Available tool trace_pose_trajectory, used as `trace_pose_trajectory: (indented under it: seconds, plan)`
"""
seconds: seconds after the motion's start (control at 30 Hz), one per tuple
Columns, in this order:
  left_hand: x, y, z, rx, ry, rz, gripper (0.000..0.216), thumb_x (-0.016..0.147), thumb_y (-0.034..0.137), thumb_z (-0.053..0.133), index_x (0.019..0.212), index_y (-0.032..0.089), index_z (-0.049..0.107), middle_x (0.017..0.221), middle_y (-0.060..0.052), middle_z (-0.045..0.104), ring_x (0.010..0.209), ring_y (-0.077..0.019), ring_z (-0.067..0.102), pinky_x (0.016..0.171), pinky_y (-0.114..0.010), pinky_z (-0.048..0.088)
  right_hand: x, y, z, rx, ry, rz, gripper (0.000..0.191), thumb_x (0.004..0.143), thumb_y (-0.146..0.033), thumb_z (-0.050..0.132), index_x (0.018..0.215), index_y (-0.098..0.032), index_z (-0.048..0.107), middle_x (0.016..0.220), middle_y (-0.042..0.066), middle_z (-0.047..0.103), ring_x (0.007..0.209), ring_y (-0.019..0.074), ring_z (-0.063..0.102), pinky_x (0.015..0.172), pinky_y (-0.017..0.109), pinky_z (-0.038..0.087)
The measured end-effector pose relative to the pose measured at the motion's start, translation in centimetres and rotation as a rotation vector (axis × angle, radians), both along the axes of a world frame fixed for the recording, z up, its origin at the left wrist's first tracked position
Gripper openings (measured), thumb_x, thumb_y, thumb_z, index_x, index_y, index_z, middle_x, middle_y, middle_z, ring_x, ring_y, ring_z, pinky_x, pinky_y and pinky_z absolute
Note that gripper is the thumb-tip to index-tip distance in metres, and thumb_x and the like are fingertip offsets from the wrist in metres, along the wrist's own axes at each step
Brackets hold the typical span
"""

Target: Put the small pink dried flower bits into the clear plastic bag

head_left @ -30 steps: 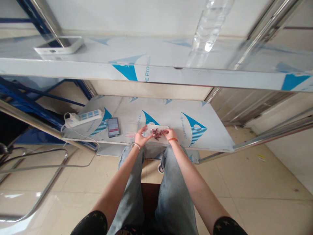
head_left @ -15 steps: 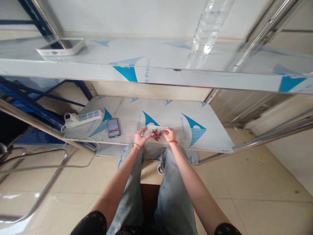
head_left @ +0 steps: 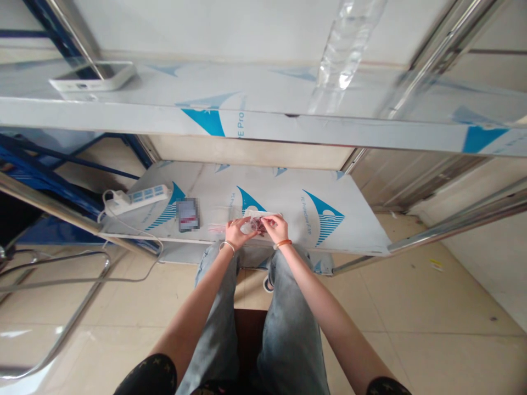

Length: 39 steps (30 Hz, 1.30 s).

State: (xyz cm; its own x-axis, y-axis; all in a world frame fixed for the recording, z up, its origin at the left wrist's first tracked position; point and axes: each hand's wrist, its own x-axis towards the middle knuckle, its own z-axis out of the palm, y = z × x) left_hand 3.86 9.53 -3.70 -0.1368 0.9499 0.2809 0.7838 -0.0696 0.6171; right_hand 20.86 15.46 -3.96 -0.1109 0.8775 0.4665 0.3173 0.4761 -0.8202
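Observation:
Low on the bottom shelf [head_left: 337,230], both my hands meet over a small heap of dark red pieces [head_left: 258,223] lying on a white sheet [head_left: 256,214]. My left hand [head_left: 235,232] pinches a small clear bag [head_left: 247,226] at its edge. My right hand [head_left: 275,227] has its fingers closed at the bag's mouth, on or beside the red pieces. A few more clear bags with red strips [head_left: 217,226] lie just left of my left hand.
A white power strip [head_left: 135,197] with its cable and a small blurred card [head_left: 187,214] lie on the lower shelf's left part. On the upper shelf are a white phone [head_left: 90,79] and a clear plastic bottle [head_left: 341,46]. Steel tubes stand at both sides.
My right hand has moved left, from the sheet's right edge to the bag at my left hand. The red pieces are now mostly covered by the hands.

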Motion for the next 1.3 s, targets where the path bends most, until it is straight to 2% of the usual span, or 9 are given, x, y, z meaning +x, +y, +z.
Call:
trace_pose_trajectory:
  seconds: [0.23,0.33,0.43,0.53,0.67,0.77,1.07,1.2,1.3]
  plan:
    - [-0.1,0.2,-0.3,0.02,-0.018,-0.044,0.051,0.07,0.045,0.08,0.114,0.022,0.067,0.113,-0.008,0.071,0.108,-0.0266,0.063,0.102,-0.044,0.04,-1.0,-0.6,-0.3,-0.016,-0.158,0.095,0.024,0.084,-0.041,0.062,0.078,-0.02,0.072,0.082,0.006,0.065,0.069,0.0164,0.059,0.068,0.029,0.049]
    - [-0.2,0.5,-0.8,0.051,-0.118,-0.002,0.051,0.068,0.044,0.082,0.112,0.022,0.068,0.111,-0.008,0.071,0.106,-0.026,0.065,0.1,-0.041,0.044,0.2,1.1,-1.0,-0.029,-0.218,-0.019,0.026,0.088,-0.038,0.058,0.084,-0.018,0.073,0.081,0.007,0.066,0.071,0.0171,0.06,0.072,0.029,0.049]
    - [-0.3,0.5,-0.9,0.088,-0.265,0.022,0.053,0.067,0.042,0.082,0.112,0.02,0.068,0.106,-0.008,0.072,0.101,-0.0251,0.067,0.095,-0.039,0.05,2.1,3.2,-2.0,-0.164,-0.366,-0.197,0.023,0.087,-0.021,0.055,0.098,-0.013,0.073,0.09,0.01,0.068,0.078,0.0187,0.062,0.079,0.03,0.049]
    - [-0.2,0.4,-0.7,0.107,-0.391,0.035,0.053,0.068,0.042,0.081,0.113,0.016,0.068,0.107,-0.01,0.072,0.101,-0.0266,0.067,0.093,-0.041,0.052,3.3,4.2,-2.7,-0.31,-0.567,-0.216,0.036,0.081,-0.009,0.055,0.113,-0.014,0.071,0.1,0.012,0.067,0.089,0.0202,0.062,0.085,0.03,0.047]
    - [-0.1,0.2,-0.4,0.101,-0.463,0.053,0.054,0.069,0.039,0.081,0.115,0.015,0.067,0.11,-0.012,0.071,0.104,-0.0288,0.066,0.096,-0.046,0.052,3.3,4.0,-2.8,-0.283,-0.738,-0.142,0.034,0.084,-0.018,0.062,0.116,-0.019,0.072,0.11,0.013,0.063,0.101,0.0225,0.059,0.09,0.031,0.044]
    - [0.0,0.2,-0.4,0.111,-0.476,0.054,0.054,0.067,0.037,0.082,0.114,0.015,0.067,0.111,-0.012,0.07,0.104,-0.0291,0.066,0.096,-0.048,0.052,2.8,3.8,-2.5,-0.28,-0.789,-0.132,0.028,0.087,-0.027,0.063,0.111,-0.021,0.074,0.107,0.012,0.064,0.101,0.023,0.059,0.088,0.03,0.044]
    - [0.2,0.2,-0.3,0.111,-0.516,0.056,0.05,0.069,0.033,0.081,0.114,0.016,0.067,0.111,-0.012,0.071,0.104,-0.0285,0.066,0.095,-0.046,0.052,2.5,4.1,-2.8,-0.214,-0.704,-0.22,0.016,0.083,-0.027,0.064,0.086,-0.019,0.078,0.092,0.009,0.067,0.087,0.0213,0.061,0.077,0.028,0.045]
    - [0.2,0.2,-0.3,0.097,-0.515,0.054,0.051,0.069,0.033,0.081,0.115,0.015,0.067,0.111,-0.012,0.071,0.105,-0.0282,0.066,0.094,-0.045,0.052,2.3,3.8,-3.0,-0.114,-0.541,-0.263,0.012,0.081,-0.023,0.064,0.08,-0.017,0.074,0.084,0.009,0.067,0.084,0.022,0.06,0.079,0.031,0.046]
    - [0.2,0.3,-0.2,0.069,-0.5,0.047,0.055,0.067,0.035,0.082,0.116,0.015,0.066,0.112,-0.013,0.07,0.105,-0.0283,0.066,0.094,-0.045,0.052,1.8,3.0,-2.6,0.007,-0.366,-0.202,0.011,0.08,-0.025,0.065,0.076,-0.018,0.072,0.082,0.008,0.067,0.084,0.0218,0.06,0.083,0.034,0.047]
